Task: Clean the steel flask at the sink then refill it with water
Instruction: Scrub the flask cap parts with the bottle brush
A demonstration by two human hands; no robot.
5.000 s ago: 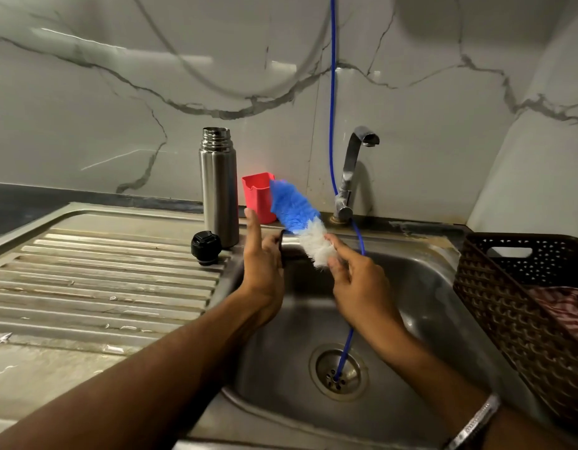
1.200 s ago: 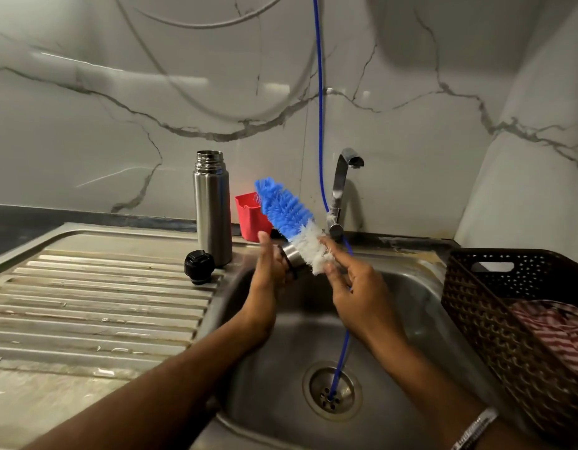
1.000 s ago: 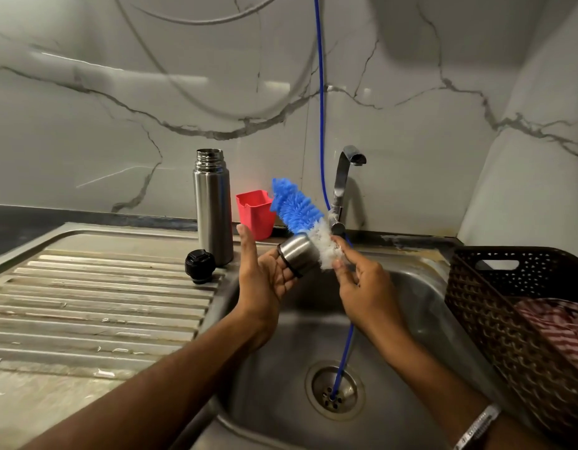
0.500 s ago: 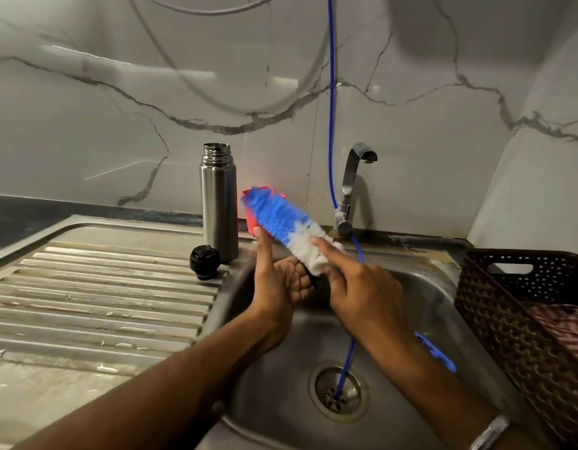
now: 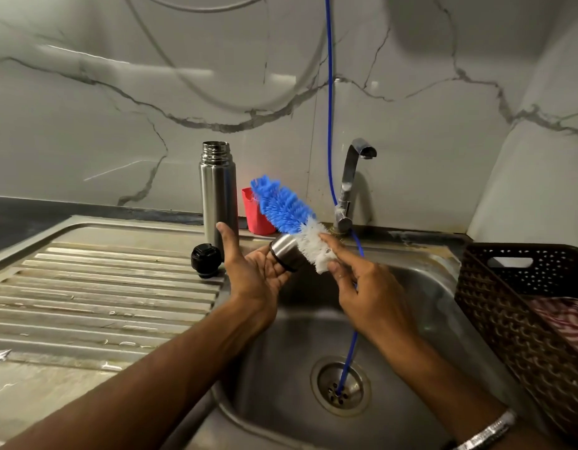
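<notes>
The small steel cup [image 5: 286,253] of the flask is held over the sink [image 5: 420,287] in the fingers of the left hand [image 5: 255,271], which are curled loosely round it. The bottle brush [image 5: 290,219] is gripped by the right hand [image 5: 362,284], the fingers closed at its white end, and its bristles are laid against the outside of the cup. Half a second ago the cup was hidden behind the brush and the hands; now it is turned outward and seen again (the brush has been lifted a little and points up to the left). It is judged that the cup is being scrubbed from side to side, so the cleaning has not reached the steel flask [image 5: 217,193] itself. That one stands upright and uncapped on the drainboard [image 5: 102,287], just beside its black stopper [image 5: 205,259]. No water is seen at the tap [image 5: 352,183].
</notes>
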